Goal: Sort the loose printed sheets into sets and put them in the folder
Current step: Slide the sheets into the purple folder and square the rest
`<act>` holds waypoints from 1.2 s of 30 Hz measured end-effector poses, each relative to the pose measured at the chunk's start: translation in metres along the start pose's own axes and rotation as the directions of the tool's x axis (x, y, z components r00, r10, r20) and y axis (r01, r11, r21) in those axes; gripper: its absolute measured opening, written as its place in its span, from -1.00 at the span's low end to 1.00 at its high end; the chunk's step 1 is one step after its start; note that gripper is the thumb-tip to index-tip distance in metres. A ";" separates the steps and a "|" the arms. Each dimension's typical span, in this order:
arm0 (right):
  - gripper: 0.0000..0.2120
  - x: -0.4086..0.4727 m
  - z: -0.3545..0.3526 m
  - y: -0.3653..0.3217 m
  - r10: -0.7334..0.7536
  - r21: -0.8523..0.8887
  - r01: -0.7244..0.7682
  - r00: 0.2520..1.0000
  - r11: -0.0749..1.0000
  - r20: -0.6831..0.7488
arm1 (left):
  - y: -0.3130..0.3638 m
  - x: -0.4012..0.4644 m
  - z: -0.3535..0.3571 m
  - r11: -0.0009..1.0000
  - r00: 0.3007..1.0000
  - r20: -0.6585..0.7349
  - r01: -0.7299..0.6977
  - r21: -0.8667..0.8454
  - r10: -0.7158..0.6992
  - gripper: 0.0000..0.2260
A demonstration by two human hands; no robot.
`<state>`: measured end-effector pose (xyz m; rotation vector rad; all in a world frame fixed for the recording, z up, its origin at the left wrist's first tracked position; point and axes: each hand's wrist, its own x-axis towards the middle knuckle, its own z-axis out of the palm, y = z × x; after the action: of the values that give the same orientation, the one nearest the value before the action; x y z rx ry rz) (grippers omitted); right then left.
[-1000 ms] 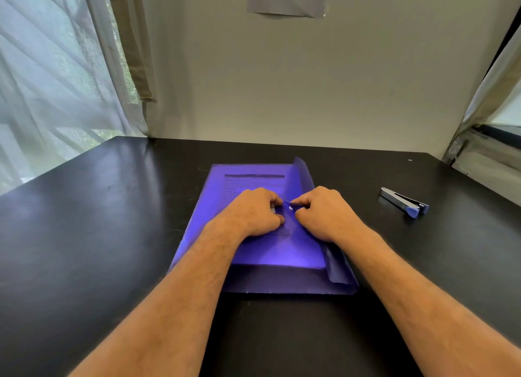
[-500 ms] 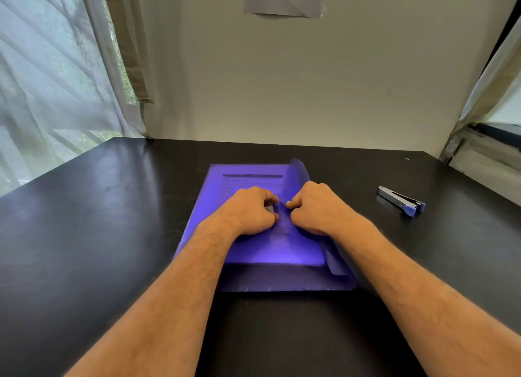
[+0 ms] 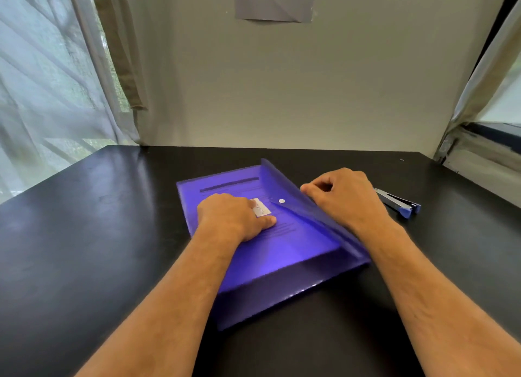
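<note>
Both hands [image 3: 234, 218] — on folder [image 3: 296, 252]

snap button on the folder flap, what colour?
White snap button on the translucent purple folder; head view.

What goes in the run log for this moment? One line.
translucent purple plastic folder: sheets inside, flap raised | left hand: presses folder | right hand: pinches flap edge | grey-blue stapler: untouched

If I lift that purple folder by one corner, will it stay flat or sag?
Probably sag: the folder looks like thin see-through plastic, and its flap already bends up unsupported. The sheets inside add some weight, and with the snap apparently undone, they might slide out if tilted.
</note>
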<state>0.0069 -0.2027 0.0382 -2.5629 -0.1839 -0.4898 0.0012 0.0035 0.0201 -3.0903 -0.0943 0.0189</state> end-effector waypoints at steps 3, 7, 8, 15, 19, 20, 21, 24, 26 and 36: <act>-0.53 -0.001 0.006 -0.003 -0.024 -0.092 0.039 0.986 0.995 0.164 | 0.012 -0.007 -0.005 0.998 0.991 -0.130 0.008 0.069 0.001 -0.44; -0.31 -0.002 0.021 -0.001 0.063 -0.201 0.019 0.918 0.979 0.392 | 0.008 -0.002 -0.001 0.993 0.986 -0.169 -0.029 -0.116 0.009 -0.55; -0.34 -0.001 0.020 0.001 0.071 -0.171 0.001 0.906 0.985 0.416 | 0.004 0.000 0.001 0.989 0.985 -0.174 -0.039 -0.142 0.014 -0.54; -0.41 0.005 0.008 0.012 0.089 -0.085 -0.054 0.863 0.995 0.498 | -0.009 0.016 0.020 0.923 0.969 -0.085 -0.245 -0.296 0.231 -0.32; -0.45 0.007 0.005 0.012 0.105 -0.096 -0.063 0.842 0.993 0.529 | -0.005 0.018 0.022 0.927 0.969 -0.057 -0.248 -0.282 0.242 -0.34; -0.47 0.007 0.005 0.013 0.094 -0.101 -0.048 0.850 0.994 0.518 | -0.005 0.019 0.022 0.926 0.968 -0.067 -0.253 -0.280 0.244 -0.34; -0.50 0.007 0.006 0.012 0.074 -0.103 -0.027 0.871 0.994 0.486 | -0.005 0.019 0.021 0.927 0.966 -0.074 -0.258 -0.273 0.247 -0.34; -0.52 0.007 0.014 0.011 -0.028 -0.073 0.055 0.943 0.996 0.333 | -0.005 0.021 0.021 0.926 0.964 -0.087 -0.265 -0.267 0.251 -0.32; -0.43 0.008 0.023 0.008 -0.079 -0.091 0.117 0.937 0.989 0.341 | -0.005 0.020 0.023 0.920 0.962 -0.091 -0.271 -0.284 0.256 -0.31; -0.44 0.023 0.044 0.015 -0.064 -0.173 0.168 0.871 0.970 0.487 | -0.003 0.020 0.027 0.912 0.968 -0.065 -0.249 -0.326 0.241 -0.33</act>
<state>0.0451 -0.1920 0.0044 -2.8528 -0.4885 0.1067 0.0203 0.0090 -0.0072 -3.4151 0.3275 -0.0260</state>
